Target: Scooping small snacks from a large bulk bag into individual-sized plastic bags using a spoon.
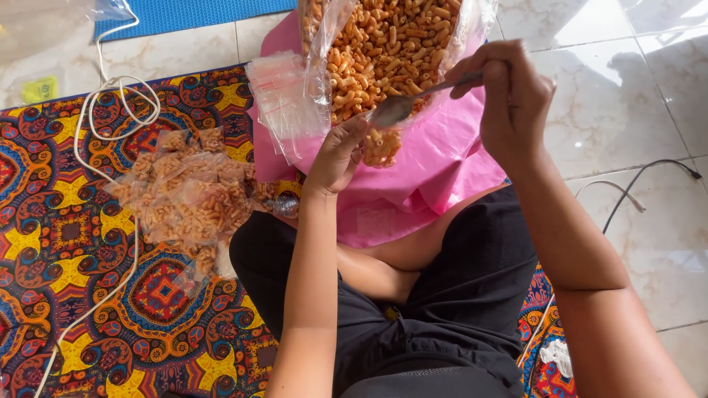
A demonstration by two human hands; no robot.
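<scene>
Metal spoon (413, 102): pinched by its handle in the right hand (509, 99), long axis near-horizontal, bowl pointing left. Small clear bag (382, 147) of orange macaroni snacks: gripped by the left hand (338, 156), just beneath the bowl, above the pink plastic sheet (428, 177).

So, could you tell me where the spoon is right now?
The spoon is in the right hand, upper centre, over the small bag in the left hand.

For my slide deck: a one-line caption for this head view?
Right hand holds a spoon over a small bag in the left hand.
</scene>
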